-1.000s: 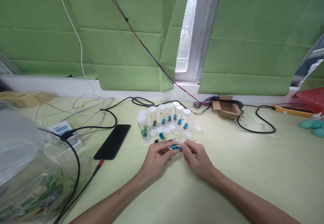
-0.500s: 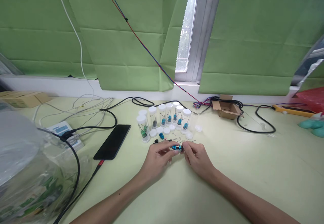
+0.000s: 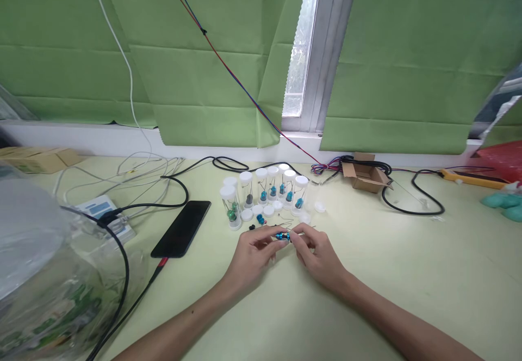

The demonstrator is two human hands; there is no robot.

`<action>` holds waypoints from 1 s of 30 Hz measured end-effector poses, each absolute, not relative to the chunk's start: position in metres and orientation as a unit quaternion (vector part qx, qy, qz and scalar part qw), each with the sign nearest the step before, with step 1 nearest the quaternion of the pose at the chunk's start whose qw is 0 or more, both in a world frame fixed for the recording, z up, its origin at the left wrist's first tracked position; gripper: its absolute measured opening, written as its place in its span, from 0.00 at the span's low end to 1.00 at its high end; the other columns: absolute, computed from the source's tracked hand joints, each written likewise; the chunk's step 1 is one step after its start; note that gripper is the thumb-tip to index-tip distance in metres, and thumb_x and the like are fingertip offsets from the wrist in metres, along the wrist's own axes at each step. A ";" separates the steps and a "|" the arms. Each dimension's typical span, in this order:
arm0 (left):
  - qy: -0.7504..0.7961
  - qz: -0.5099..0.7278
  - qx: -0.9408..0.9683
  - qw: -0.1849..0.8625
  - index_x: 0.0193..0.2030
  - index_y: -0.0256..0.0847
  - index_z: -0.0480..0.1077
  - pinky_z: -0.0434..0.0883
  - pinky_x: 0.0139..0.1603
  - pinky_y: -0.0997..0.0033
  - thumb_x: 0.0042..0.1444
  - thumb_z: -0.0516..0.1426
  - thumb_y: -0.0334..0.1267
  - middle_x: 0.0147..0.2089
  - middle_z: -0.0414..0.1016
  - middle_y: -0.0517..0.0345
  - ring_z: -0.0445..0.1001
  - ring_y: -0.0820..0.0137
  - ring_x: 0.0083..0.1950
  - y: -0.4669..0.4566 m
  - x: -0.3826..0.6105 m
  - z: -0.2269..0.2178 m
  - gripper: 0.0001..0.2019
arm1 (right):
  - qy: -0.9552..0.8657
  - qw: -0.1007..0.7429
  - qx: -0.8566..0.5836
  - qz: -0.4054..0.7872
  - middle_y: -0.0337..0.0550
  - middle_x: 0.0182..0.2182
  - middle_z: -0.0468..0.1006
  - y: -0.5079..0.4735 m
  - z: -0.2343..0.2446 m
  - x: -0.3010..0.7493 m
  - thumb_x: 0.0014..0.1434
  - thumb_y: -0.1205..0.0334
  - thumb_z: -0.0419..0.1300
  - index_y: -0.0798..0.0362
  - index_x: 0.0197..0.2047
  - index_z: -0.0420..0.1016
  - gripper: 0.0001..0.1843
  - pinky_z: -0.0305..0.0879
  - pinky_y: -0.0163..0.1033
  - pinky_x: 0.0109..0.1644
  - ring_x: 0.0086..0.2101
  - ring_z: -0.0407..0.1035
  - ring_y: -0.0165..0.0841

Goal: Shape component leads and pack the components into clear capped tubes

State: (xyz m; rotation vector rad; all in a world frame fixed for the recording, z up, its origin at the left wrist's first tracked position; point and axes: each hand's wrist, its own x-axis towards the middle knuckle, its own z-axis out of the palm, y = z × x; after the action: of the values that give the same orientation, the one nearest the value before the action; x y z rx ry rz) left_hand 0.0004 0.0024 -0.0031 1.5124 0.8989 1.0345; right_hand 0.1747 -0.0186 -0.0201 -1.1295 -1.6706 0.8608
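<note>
My left hand (image 3: 250, 256) and my right hand (image 3: 317, 253) meet over the pale green table (image 3: 408, 274), both pinching a small blue component (image 3: 283, 236) with thin wire leads. The left fingers grip its left end, the right fingers its right end. Just beyond the hands stand several clear vials with white caps (image 3: 264, 187), each holding a blue, green or dark part. Loose white caps (image 3: 268, 210) and small loose parts (image 3: 260, 219) lie between the vials and my hands.
A black phone (image 3: 181, 228) lies to the left with a cable plugged in. Black and white cables (image 3: 163, 181) cross the back left. A clear plastic bag (image 3: 36, 274) fills the near left. A small cardboard box (image 3: 364, 176) and a looped black cable (image 3: 411, 198) sit at the back right.
The right fingers have shifted slightly leftward along the blue component, closing in on the left hand. Everything else stays put.
</note>
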 end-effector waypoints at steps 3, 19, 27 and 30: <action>0.373 0.425 0.652 0.505 0.43 0.42 0.81 0.63 0.25 0.75 0.55 0.62 0.37 0.30 0.74 0.57 0.63 0.75 0.24 0.002 0.000 -0.003 0.10 | -0.672 0.458 -0.466 0.348 0.30 0.15 0.57 -0.018 -0.021 0.175 0.67 0.48 0.48 0.52 0.30 0.65 0.20 0.46 0.35 0.22 0.17 0.49 0.26; 0.367 0.418 0.674 0.486 0.45 0.43 0.80 0.64 0.24 0.76 0.55 0.61 0.37 0.32 0.76 0.55 0.65 0.74 0.26 0.002 0.000 -0.005 0.12 | -0.667 0.472 -0.480 0.319 0.32 0.13 0.58 -0.015 -0.023 0.173 0.68 0.49 0.45 0.52 0.21 0.63 0.26 0.51 0.35 0.23 0.17 0.51 0.26; 0.383 0.441 0.616 0.528 0.42 0.40 0.81 0.62 0.22 0.75 0.53 0.63 0.39 0.30 0.75 0.56 0.60 0.77 0.22 0.004 0.000 -0.002 0.11 | -0.671 0.457 -0.460 0.359 0.27 0.14 0.56 -0.020 -0.016 0.174 0.66 0.48 0.50 0.54 0.42 0.66 0.16 0.44 0.34 0.22 0.18 0.48 0.26; 0.384 0.440 0.618 0.526 0.41 0.40 0.81 0.62 0.22 0.75 0.53 0.63 0.39 0.30 0.75 0.56 0.61 0.77 0.22 0.004 0.001 -0.003 0.10 | -0.676 0.454 -0.453 0.364 0.28 0.14 0.57 -0.020 -0.017 0.174 0.66 0.48 0.49 0.53 0.41 0.66 0.16 0.44 0.34 0.22 0.17 0.48 0.26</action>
State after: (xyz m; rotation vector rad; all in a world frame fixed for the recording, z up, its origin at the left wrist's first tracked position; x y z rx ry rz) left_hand 0.0006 0.0041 -0.0029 1.4782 0.9179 1.0530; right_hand 0.1739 -0.0197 -0.0173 -1.1192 -1.6675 0.8976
